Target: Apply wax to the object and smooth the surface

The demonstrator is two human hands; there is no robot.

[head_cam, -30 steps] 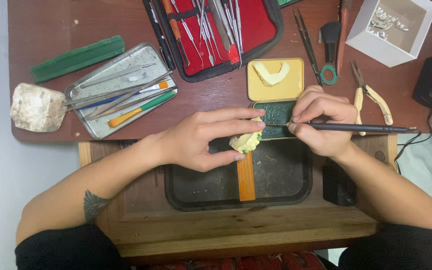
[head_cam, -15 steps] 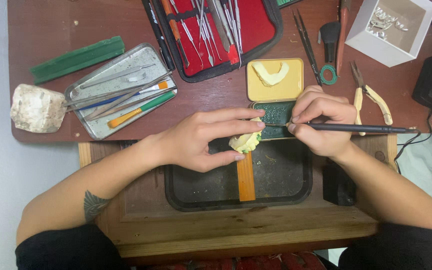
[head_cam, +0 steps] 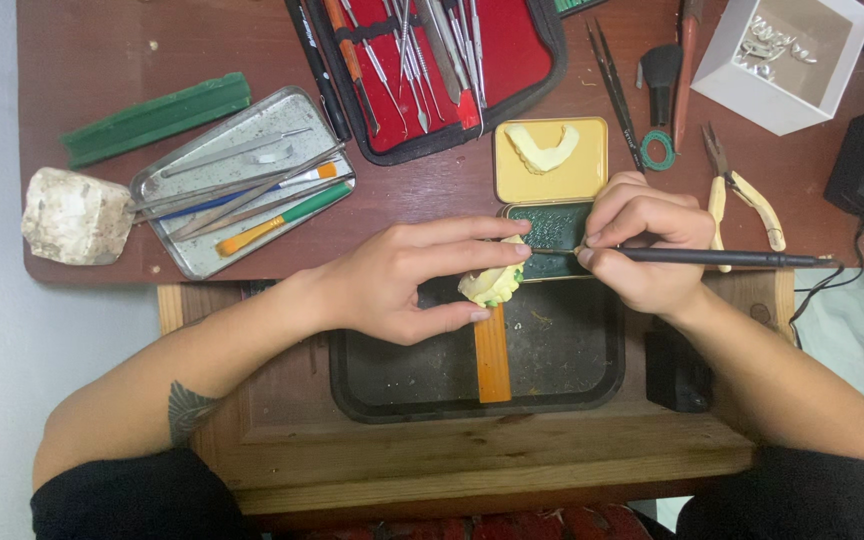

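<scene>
My left hand [head_cam: 412, 280] pinches a small pale yellow model with green on it [head_cam: 492, 285] between thumb and fingers, over the top end of an orange wooden peg [head_cam: 493, 355]. My right hand [head_cam: 642, 250] grips a long dark thin tool [head_cam: 722, 258] like a pen, its tip pointing left at the model beside a small tin of green material [head_cam: 557, 235]. The open yellow lid [head_cam: 552, 165] of that tin holds a pale arch-shaped cast [head_cam: 542, 150].
A black tray [head_cam: 562, 350] sits in the wooden bench below the hands. On the brown table lie a metal tin of brushes and tools [head_cam: 242, 185], a green block [head_cam: 157, 118], a white stone [head_cam: 77, 215], a red instrument case [head_cam: 432, 60], tweezers, pliers [head_cam: 737, 195], and a white box [head_cam: 787, 55].
</scene>
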